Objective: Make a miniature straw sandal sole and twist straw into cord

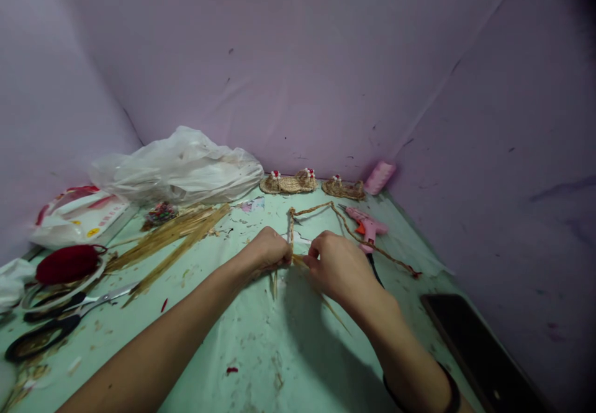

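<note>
A long braid of dried straw (313, 210) runs from my hands up and across the green tabletop, then down to the right past the glue gun. My left hand (272, 250) is closed on the near end of the braid. Close beside it, my right hand (336, 264) pinches loose straw strands (300, 262) at that same end. Thin strand tips hang below both hands. Part of the grip is hidden behind the fingers.
Scissors (77, 317), straw strips (177, 245) and a dark red yarn bundle (69, 264) lie left. Behind are a plastic bag (186, 161) and small woven straw pieces (289, 183). At right are a pink glue gun (367, 223) and a dark phone (475, 344).
</note>
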Motion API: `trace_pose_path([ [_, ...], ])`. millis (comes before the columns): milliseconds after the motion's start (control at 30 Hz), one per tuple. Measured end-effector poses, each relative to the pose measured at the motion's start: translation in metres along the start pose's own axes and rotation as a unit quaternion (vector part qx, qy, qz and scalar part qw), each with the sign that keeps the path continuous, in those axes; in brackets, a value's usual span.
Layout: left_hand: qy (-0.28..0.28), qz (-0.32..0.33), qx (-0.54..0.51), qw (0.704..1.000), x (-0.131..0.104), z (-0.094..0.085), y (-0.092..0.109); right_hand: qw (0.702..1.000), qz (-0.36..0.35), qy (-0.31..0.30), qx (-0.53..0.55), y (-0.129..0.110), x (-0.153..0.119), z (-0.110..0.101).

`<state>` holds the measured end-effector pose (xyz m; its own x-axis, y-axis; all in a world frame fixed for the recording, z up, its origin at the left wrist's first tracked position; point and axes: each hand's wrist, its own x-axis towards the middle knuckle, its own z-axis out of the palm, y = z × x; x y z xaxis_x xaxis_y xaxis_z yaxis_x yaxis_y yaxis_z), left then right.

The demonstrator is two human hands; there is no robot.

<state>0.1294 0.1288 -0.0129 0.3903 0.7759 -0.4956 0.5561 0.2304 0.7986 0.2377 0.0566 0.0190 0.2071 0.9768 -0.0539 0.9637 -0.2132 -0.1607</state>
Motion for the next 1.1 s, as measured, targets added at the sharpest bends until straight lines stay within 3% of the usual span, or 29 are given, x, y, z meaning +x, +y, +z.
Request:
trace_pose_path([
  [200,0.006,0.016,0.006,1.0,0.002,0.002,-0.003,0.999,0.014,0.05,0.006,0.021,0.017,0.002],
  [367,0.004,0.011,0.004,1.0,0.006,0.002,-0.007,1.0,0.007,0.014,0.021,0.038,0.024,0.002],
  [533,-0.001,0.004,-0.014,1.0,0.008,0.002,-0.009,0.992,0.053,0.108,0.026,0.054,0.025,-0.004],
  [600,-0.006,0.007,-0.023,1.0,0.007,0.001,-0.009,0.993,0.037,0.073,0.086,0.05,0.026,-0.001],
  [700,-0.02,0.018,-0.035,0.999,0.007,0.0,-0.009,0.984,-0.047,-0.044,0.163,0.034,0.026,0.011],
  [767,-0.034,0.026,-0.043,0.998,0.008,-0.002,-0.01,0.977,-0.083,-0.079,0.178,0.024,0.026,0.021],
  [1100,-0.048,0.029,-0.058,0.997,0.008,-0.002,-0.01,0.973,-0.084,-0.12,0.176,0.023,0.027,0.033],
])
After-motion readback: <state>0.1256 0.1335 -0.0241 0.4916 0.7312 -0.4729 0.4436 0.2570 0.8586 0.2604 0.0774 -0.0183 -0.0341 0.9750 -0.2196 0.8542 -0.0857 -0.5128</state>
